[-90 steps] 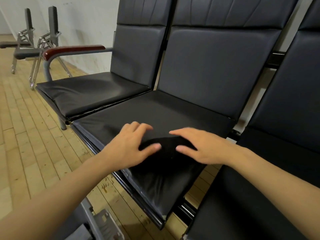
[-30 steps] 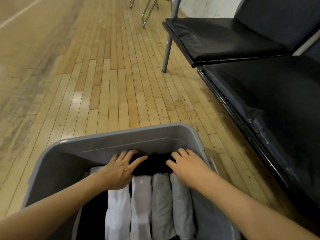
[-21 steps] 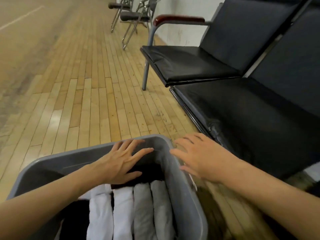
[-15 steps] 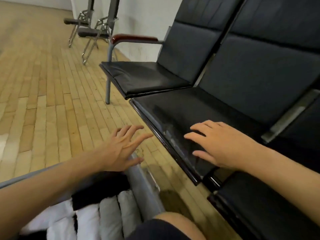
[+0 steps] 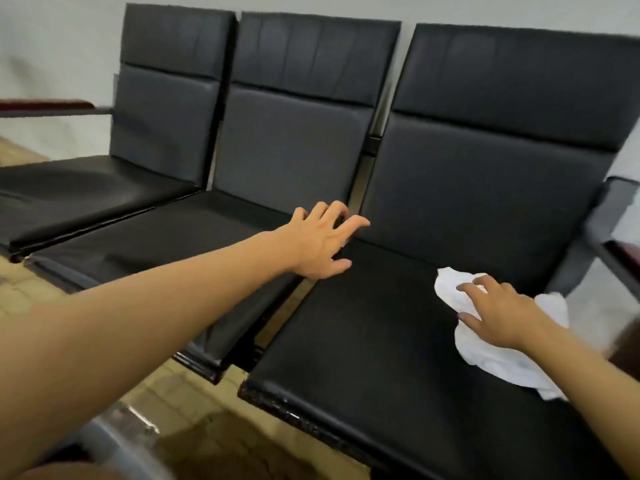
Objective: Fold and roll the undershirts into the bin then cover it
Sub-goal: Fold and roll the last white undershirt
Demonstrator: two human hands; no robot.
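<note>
The right hand (image 5: 498,311) rests with spread, slightly bent fingers on a crumpled white cotton undershirt (image 5: 502,355); no pinch is closed yet. The shirt lies on the black padded seat (image 5: 363,341) under that hand. Left of it, well apart, the left hand (image 5: 320,242) hovers splayed and empty. Best to gather both shoulders, then flatten the shirt before folding. The grey bin rim (image 5: 114,445) sits nearest the person.

Both hands outstretched, fingers (image 5: 360,221) spread
</note>
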